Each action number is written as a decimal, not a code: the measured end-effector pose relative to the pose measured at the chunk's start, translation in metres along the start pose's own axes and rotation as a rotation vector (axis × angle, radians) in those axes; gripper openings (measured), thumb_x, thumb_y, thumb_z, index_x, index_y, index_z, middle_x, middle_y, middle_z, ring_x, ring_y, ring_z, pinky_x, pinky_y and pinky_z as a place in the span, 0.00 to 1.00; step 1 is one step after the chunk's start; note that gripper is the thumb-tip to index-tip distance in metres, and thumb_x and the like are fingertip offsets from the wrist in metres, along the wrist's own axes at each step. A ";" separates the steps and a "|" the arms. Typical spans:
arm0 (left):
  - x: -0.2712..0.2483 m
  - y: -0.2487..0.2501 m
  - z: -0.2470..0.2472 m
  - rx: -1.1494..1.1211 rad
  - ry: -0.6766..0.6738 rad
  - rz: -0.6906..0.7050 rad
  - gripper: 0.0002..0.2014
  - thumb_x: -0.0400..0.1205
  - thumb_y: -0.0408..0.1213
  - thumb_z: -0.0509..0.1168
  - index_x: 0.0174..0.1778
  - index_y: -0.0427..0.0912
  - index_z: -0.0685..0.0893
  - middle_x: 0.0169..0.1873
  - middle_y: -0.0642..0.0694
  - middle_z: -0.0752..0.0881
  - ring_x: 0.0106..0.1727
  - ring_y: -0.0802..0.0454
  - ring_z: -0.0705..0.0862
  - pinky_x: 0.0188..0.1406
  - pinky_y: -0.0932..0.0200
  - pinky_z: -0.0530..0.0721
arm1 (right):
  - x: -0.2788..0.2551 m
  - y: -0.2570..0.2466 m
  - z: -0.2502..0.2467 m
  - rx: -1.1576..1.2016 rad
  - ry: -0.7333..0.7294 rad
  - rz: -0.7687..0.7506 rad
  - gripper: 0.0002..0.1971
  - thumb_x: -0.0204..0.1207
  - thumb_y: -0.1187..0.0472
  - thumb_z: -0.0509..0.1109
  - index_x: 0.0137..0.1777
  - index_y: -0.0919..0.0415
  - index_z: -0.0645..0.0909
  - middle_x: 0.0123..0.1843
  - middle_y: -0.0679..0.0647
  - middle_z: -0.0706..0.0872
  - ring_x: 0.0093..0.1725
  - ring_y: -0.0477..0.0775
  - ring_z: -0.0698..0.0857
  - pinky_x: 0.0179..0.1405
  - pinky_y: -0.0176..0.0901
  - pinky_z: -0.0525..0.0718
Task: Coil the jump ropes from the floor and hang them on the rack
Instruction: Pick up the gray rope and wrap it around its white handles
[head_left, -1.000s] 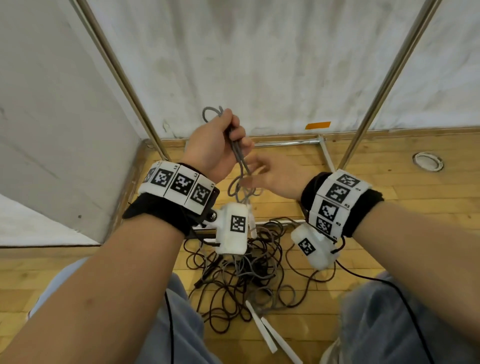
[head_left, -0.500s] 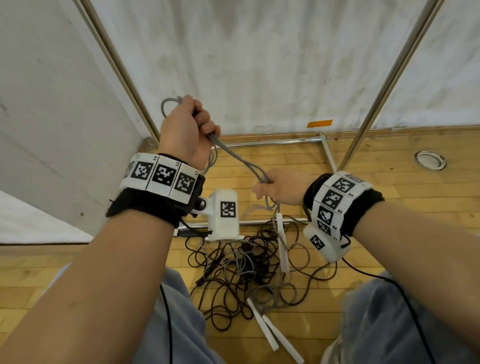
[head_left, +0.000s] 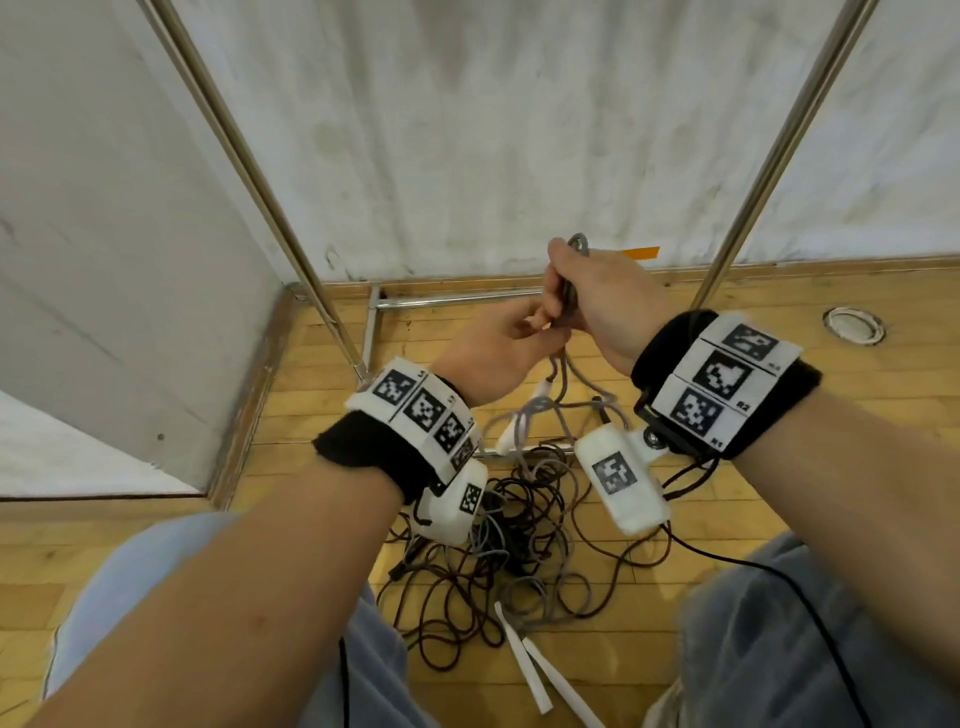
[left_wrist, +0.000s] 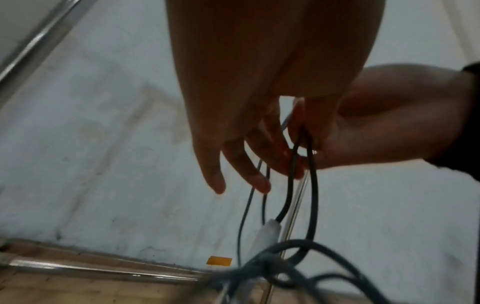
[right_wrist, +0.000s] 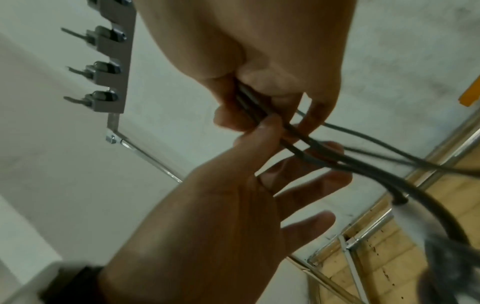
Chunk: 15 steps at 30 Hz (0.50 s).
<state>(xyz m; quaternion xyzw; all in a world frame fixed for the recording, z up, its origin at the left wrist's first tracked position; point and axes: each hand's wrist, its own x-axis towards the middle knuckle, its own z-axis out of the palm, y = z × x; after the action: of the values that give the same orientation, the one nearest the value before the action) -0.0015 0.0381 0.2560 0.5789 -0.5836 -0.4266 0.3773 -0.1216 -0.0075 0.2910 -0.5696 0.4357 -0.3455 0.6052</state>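
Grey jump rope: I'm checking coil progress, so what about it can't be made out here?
Loop count: in the head view the right hand wraps the grey jump rope; only one loop top shows.
Left hand: right wrist view, thumb meets the strands; pinch or touch unclear.
Floor pile: head view, wrist cameras cover part; strands too tangled to trace.
Left wrist view: near strands blurred.
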 end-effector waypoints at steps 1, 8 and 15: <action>0.001 -0.001 0.002 -0.001 0.005 0.007 0.05 0.83 0.32 0.64 0.45 0.46 0.82 0.36 0.50 0.84 0.42 0.51 0.84 0.50 0.52 0.83 | 0.000 0.000 0.001 -0.016 0.019 -0.024 0.20 0.85 0.54 0.56 0.30 0.60 0.72 0.22 0.52 0.73 0.26 0.54 0.76 0.38 0.50 0.76; 0.002 -0.020 0.010 0.402 -0.073 -0.093 0.20 0.86 0.48 0.58 0.34 0.37 0.79 0.29 0.44 0.74 0.30 0.50 0.72 0.34 0.56 0.68 | 0.007 -0.011 -0.002 0.221 0.085 -0.113 0.19 0.85 0.52 0.56 0.33 0.57 0.69 0.20 0.46 0.65 0.23 0.50 0.67 0.36 0.50 0.79; 0.007 -0.013 0.004 0.151 0.004 -0.151 0.12 0.82 0.25 0.56 0.52 0.45 0.79 0.30 0.47 0.82 0.33 0.55 0.79 0.36 0.63 0.76 | 0.009 -0.014 -0.001 0.254 0.082 -0.066 0.19 0.87 0.55 0.53 0.34 0.61 0.70 0.25 0.54 0.68 0.27 0.55 0.73 0.38 0.50 0.78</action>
<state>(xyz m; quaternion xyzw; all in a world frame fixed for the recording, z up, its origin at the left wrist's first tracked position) -0.0006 0.0314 0.2424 0.6489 -0.5682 -0.4071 0.3007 -0.1178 -0.0178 0.3041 -0.4879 0.3939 -0.4404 0.6426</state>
